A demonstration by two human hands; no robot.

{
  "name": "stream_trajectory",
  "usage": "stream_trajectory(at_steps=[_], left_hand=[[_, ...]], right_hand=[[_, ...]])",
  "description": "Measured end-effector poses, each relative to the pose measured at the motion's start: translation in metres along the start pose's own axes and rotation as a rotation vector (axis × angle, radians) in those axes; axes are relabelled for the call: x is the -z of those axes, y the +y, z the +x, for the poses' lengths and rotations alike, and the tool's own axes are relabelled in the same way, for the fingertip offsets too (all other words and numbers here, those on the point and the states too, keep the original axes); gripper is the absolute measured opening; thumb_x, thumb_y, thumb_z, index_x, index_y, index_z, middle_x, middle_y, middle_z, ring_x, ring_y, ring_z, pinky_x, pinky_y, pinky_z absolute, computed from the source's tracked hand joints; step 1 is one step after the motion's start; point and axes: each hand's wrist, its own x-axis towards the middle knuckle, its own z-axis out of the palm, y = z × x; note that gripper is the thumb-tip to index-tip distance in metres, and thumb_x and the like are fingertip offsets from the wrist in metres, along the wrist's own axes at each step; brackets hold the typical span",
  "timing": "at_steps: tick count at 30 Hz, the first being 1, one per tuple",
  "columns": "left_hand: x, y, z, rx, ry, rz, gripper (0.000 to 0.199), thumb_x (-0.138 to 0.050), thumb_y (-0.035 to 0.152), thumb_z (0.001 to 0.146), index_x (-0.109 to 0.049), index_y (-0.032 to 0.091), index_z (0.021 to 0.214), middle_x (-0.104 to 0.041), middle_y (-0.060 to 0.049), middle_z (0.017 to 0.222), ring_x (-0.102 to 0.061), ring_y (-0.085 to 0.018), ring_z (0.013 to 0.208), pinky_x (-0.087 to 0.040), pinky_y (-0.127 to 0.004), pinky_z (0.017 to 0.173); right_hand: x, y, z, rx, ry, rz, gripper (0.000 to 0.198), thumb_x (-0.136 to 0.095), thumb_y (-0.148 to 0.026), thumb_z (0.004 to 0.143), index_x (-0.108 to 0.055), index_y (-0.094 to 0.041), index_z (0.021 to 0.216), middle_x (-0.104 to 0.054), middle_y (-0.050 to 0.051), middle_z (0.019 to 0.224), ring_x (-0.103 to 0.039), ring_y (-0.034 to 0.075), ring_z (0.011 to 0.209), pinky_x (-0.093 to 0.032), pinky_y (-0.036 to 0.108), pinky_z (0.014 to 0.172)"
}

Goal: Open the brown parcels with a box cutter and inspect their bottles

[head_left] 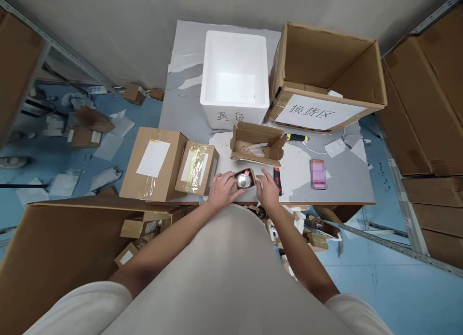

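A small open cardboard box (252,179) stands at the front edge of the table. Inside it sits a shiny silver round object (244,180) with a reddish-pink tab on top; its exact kind cannot be made out. My left hand (222,188) grips the small box from its left side, fingers along the far edge and thumb at the near one. Beside the box's right end is my right hand (267,190), thumb and fingers apart, with nothing visible between them. Just behind lies an opened cardboard box (257,159) with clear plastic wrapping in it.
Two taped cartons, a larger one (154,163) and a smaller one (197,168), stand left. A white foam box (235,115) and a big open carton (320,113) stand behind. A red-black tool (277,181), a yellow-black cutter (296,137) and a pink phone-like item (318,174) lie right.
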Motion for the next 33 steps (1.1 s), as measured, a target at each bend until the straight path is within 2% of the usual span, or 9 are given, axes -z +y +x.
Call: stream_trajectory(at_steps=[3, 7, 11, 15, 18, 21, 26, 29, 33], left_hand=[[-0.009, -0.001, -0.013, 0.081, -0.044, -0.04, 0.055, -0.042, 0.044, 0.092, -0.039, 0.011, 0.135, -0.042, -0.022, 0.142, -0.038, -0.029, 0.135, -0.035, -0.046, 0.106], [-0.019, -0.001, -0.013, 0.163, -0.193, -0.069, 0.075, -0.037, 0.047, 0.092, -0.011, 0.004, 0.148, -0.028, -0.027, 0.15, -0.023, -0.034, 0.142, -0.027, -0.053, 0.109], [-0.019, 0.001, 0.0, 0.066, -0.207, -0.135, 0.084, -0.042, 0.049, 0.088, -0.004, 0.004, 0.149, -0.017, -0.028, 0.153, -0.016, -0.035, 0.144, -0.023, -0.054, 0.11], [-0.023, 0.001, 0.01, 0.042, -0.212, -0.188, 0.104, -0.067, 0.054, 0.07, -0.014, 0.009, 0.147, -0.035, -0.028, 0.144, -0.031, -0.039, 0.137, -0.023, -0.059, 0.109], [-0.032, -0.002, 0.013, 0.073, -0.157, -0.267, 0.089, -0.069, 0.043, 0.071, -0.025, 0.014, 0.142, -0.048, -0.022, 0.133, -0.046, -0.035, 0.125, -0.033, -0.054, 0.104], [-0.039, -0.006, 0.013, 0.052, -0.097, -0.349, 0.08, -0.067, 0.031, 0.071, -0.029, 0.015, 0.139, -0.05, -0.019, 0.128, -0.05, -0.032, 0.12, -0.042, -0.048, 0.098], [-0.039, -0.008, 0.016, 0.032, -0.071, -0.359, 0.069, -0.062, 0.025, 0.072, -0.034, 0.014, 0.134, -0.053, -0.017, 0.12, -0.053, -0.03, 0.113, -0.044, -0.046, 0.095], [-0.037, -0.007, 0.016, 0.052, -0.064, -0.336, 0.066, -0.062, 0.029, 0.075, -0.035, 0.014, 0.133, -0.054, -0.016, 0.119, -0.054, -0.029, 0.112, -0.045, -0.045, 0.094], [-0.035, -0.009, 0.015, 0.053, -0.082, -0.303, 0.083, -0.068, 0.036, 0.072, -0.026, 0.015, 0.141, -0.05, -0.018, 0.128, -0.05, -0.032, 0.12, -0.043, -0.048, 0.097]], right_hand=[[0.005, 0.0, -0.001, 0.243, -0.07, -0.183, 0.037, -0.035, -0.008, 0.09, -0.063, -0.018, 0.112, -0.053, 0.012, 0.138, -0.044, 0.024, 0.132, -0.032, 0.049, 0.11], [0.015, -0.008, 0.007, 0.409, -0.221, -0.241, 0.046, -0.034, -0.002, 0.089, -0.058, -0.02, 0.124, -0.059, 0.009, 0.132, -0.045, 0.02, 0.13, -0.027, 0.046, 0.111], [0.021, -0.03, 0.02, 0.314, -0.311, -0.28, 0.032, -0.049, -0.021, 0.09, -0.06, -0.014, 0.119, -0.061, 0.013, 0.127, -0.05, 0.027, 0.12, -0.033, 0.043, 0.103], [0.026, -0.056, 0.033, 0.137, -0.396, -0.37, 0.032, -0.061, -0.037, 0.084, -0.06, -0.016, 0.109, -0.066, 0.015, 0.115, -0.054, 0.031, 0.106, -0.034, 0.046, 0.09], [0.026, -0.069, 0.046, 0.033, -0.536, -0.492, 0.038, -0.07, -0.038, 0.075, -0.057, -0.015, 0.103, -0.071, 0.014, 0.095, -0.055, 0.031, 0.1, -0.031, 0.045, 0.086], [0.022, -0.076, 0.057, 0.063, -0.614, -0.571, 0.048, -0.074, -0.036, 0.067, -0.055, -0.012, 0.104, -0.071, 0.015, 0.086, -0.057, 0.031, 0.095, -0.028, 0.042, 0.086], [0.032, -0.08, 0.058, 0.219, -0.557, -0.585, 0.045, -0.066, -0.04, 0.068, -0.054, -0.014, 0.103, -0.069, 0.013, 0.086, -0.056, 0.029, 0.089, -0.028, 0.038, 0.079], [0.062, -0.081, 0.055, 0.33, -0.412, -0.522, 0.04, -0.06, -0.043, 0.072, -0.054, -0.017, 0.101, -0.066, 0.012, 0.09, -0.054, 0.028, 0.088, -0.031, 0.037, 0.075], [0.114, -0.077, 0.066, 0.471, -0.195, -0.299, 0.039, -0.053, -0.042, 0.076, -0.052, -0.016, 0.106, -0.061, 0.011, 0.091, -0.052, 0.025, 0.083, -0.037, 0.035, 0.072]])
